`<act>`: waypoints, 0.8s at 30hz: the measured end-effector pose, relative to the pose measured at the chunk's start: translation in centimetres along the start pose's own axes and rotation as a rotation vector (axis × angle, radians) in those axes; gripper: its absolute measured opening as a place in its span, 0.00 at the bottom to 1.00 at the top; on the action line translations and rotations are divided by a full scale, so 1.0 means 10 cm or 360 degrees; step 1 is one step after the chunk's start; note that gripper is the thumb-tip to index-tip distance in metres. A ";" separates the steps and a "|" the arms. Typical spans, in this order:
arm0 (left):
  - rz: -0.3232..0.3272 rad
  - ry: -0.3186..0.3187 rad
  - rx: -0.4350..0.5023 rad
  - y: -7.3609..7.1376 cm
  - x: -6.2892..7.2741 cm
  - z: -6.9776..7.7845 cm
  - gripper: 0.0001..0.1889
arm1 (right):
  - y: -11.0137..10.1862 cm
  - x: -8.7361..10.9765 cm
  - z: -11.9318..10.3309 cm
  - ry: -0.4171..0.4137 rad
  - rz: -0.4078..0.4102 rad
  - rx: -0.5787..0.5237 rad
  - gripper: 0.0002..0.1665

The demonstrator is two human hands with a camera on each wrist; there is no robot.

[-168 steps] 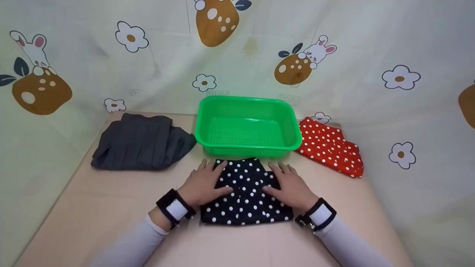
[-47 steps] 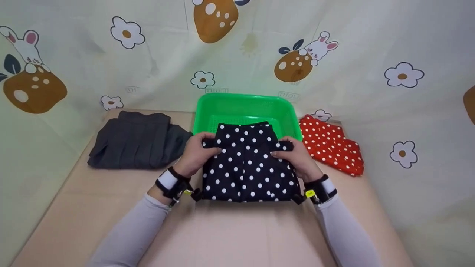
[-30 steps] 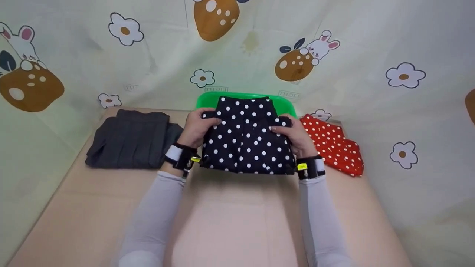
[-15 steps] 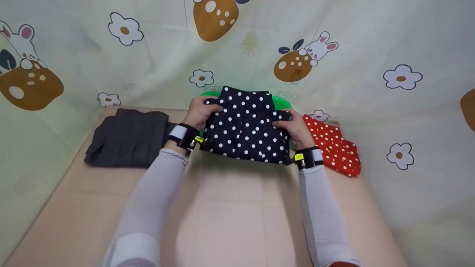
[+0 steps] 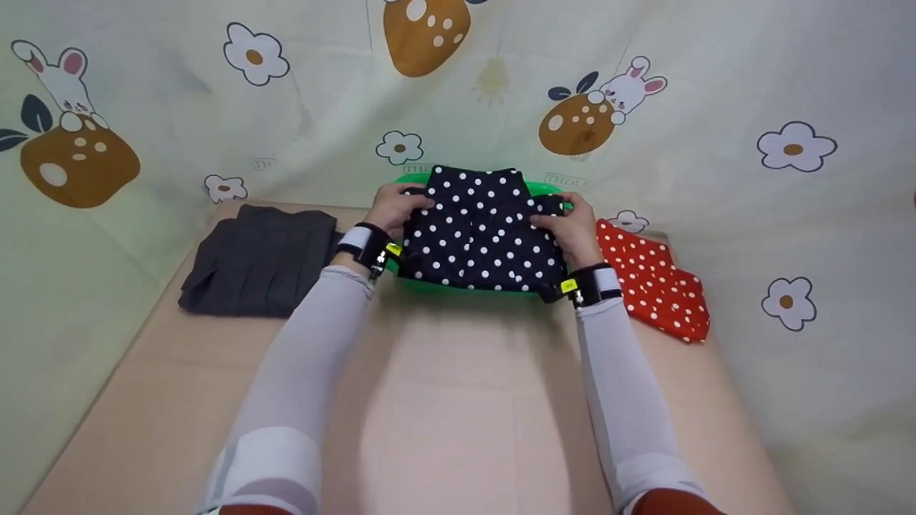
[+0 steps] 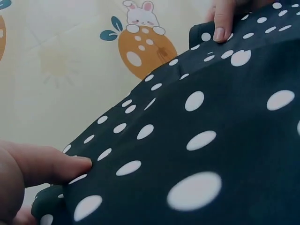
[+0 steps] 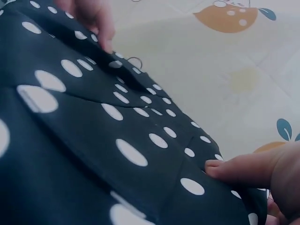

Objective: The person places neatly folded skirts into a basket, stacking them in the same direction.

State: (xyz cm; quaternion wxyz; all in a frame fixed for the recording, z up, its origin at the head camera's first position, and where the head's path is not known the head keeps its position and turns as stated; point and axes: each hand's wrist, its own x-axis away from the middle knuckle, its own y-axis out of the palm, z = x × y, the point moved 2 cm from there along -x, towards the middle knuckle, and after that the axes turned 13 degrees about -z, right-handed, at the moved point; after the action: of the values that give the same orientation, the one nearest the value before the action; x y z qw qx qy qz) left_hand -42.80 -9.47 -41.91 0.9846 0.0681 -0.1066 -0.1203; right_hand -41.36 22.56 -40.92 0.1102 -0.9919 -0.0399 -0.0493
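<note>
A folded black cloth with white dots (image 5: 478, 232) hangs just over the green basket (image 5: 458, 287), hiding most of it. My left hand (image 5: 395, 207) grips the cloth's left edge, thumb on top. My right hand (image 5: 570, 227) grips its right edge the same way. In the left wrist view the left thumb (image 6: 47, 164) presses on the dotted cloth (image 6: 201, 140). In the right wrist view the right thumb (image 7: 243, 168) lies on the cloth (image 7: 93, 140), with the other hand's fingers (image 7: 93, 18) at the far edge.
A folded dark grey garment (image 5: 261, 261) lies left of the basket. A red cloth with white dots (image 5: 655, 282) lies to its right. All rest on a beige table (image 5: 444, 415), with a cartoon-print curtain (image 5: 286, 107) behind and along both sides.
Both hands lifted the dotted cloth off the table and carried it forward; it now sits lower over the basket than half a second ago.
</note>
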 end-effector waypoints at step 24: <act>0.0109 0.0125 -0.0606 -0.02 -0.14 0.28 0.39 | -0.14 -0.14 -0.03 -0.0070 0.0296 0.0454 0.49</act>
State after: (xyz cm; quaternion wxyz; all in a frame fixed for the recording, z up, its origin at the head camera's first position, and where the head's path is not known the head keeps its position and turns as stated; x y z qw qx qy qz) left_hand -44.86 -9.63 -39.54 0.9866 -0.1185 -0.0457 -0.1019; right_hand -42.89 23.75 -40.50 0.2531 -0.9664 0.0429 -0.0110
